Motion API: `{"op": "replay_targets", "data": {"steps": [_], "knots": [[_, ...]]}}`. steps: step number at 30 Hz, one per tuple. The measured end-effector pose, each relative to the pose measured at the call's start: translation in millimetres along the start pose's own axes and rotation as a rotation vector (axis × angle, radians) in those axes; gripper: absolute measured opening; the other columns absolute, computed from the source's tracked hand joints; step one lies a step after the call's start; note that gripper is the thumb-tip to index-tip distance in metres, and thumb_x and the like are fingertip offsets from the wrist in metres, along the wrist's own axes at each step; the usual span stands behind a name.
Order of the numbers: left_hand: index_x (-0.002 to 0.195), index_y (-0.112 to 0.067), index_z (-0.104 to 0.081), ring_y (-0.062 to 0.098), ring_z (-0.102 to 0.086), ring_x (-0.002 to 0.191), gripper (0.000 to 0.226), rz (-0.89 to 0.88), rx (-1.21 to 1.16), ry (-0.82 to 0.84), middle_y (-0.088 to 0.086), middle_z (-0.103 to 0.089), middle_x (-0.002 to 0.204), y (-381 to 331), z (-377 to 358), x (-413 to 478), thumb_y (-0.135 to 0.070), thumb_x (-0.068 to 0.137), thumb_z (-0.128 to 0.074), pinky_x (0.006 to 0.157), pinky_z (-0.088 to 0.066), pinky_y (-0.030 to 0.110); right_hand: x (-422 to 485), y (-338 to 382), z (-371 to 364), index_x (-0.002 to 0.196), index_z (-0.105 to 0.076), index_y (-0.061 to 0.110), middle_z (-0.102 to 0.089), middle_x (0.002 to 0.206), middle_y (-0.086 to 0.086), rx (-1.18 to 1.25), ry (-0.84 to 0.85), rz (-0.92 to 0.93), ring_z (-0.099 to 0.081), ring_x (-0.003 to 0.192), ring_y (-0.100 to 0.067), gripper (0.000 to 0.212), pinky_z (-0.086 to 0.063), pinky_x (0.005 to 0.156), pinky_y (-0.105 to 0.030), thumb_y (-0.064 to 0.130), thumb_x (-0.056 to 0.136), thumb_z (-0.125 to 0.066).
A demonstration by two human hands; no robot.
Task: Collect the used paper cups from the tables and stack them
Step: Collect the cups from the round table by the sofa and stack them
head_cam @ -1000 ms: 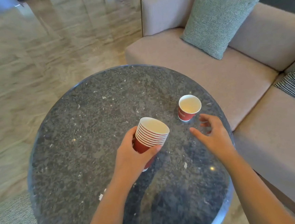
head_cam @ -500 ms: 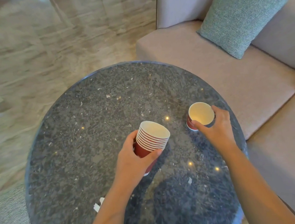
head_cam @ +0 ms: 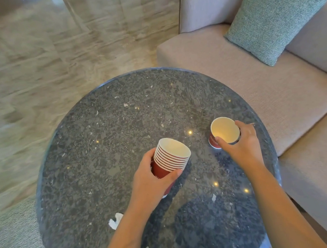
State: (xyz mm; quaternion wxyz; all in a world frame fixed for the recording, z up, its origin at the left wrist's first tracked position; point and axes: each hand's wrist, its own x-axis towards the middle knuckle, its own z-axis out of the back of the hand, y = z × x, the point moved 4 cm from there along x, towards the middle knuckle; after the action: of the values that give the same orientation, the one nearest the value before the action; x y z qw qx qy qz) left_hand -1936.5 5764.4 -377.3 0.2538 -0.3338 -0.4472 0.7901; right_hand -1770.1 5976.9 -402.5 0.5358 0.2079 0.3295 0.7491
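Paper cups (head_cam: 172, 159), round speckled table (head_cam: 120, 137)

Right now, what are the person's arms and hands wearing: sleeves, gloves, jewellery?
The left hand and right hand are bare, without gloves, rings or a watch. The forearms are uncovered down to the picture's edge; no sleeve is in view.

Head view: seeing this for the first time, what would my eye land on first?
First the stack of red paper cups, white rims nested, held by the left hand over the middle of the round dark speckled table. Next, to its right, the right hand grips a single red cup near the table's edge. Behind, a beige sofa carries a green cushion at the top right.
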Motion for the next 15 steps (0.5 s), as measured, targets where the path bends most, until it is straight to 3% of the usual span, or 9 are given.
{"op": "replay_targets", "data": {"steps": [4,8,15], "knots": [[0.101,-0.058,-0.044,-0.01,-0.053,0.096,0.057,-0.011,0.005,-0.007,-0.028,-0.056,0.104,-1.7,1.8,-9.5,-0.046,0.06,-0.08,0.073,-0.047,0.018,-21.1,-0.2,1.8,0.131,-0.042,0.009,-0.044,0.13,-0.011,0.003,0.013,0.022,-0.047,0.113,-0.023,0.077,-0.038,0.083,-0.028,0.036,0.068,-0.077],[0.102,-0.056,-0.043,-0.005,-0.054,0.098,0.057,-0.017,0.022,-0.005,-0.028,-0.055,0.104,-1.3,1.8,-19.5,-0.043,0.062,-0.081,0.074,-0.049,0.019,-43.1,-4.2,4.0,0.129,-0.044,0.011,-0.046,0.126,-0.008,0.027,0.04,0.013,-0.044,0.1,-0.012,0.076,-0.04,0.079,-0.028,0.038,0.067,-0.078],[0.104,-0.055,-0.042,-0.006,-0.053,0.098,0.058,-0.025,0.046,0.017,-0.029,-0.054,0.105,3.5,-2.3,-32.4,-0.039,0.064,-0.081,0.072,-0.046,0.016,-72.0,-8.1,10.6,0.123,-0.05,0.017,-0.053,0.117,0.0,0.168,0.043,-0.042,-0.051,0.099,-0.014,0.066,-0.043,0.078,-0.025,0.036,0.066,-0.078]]}}
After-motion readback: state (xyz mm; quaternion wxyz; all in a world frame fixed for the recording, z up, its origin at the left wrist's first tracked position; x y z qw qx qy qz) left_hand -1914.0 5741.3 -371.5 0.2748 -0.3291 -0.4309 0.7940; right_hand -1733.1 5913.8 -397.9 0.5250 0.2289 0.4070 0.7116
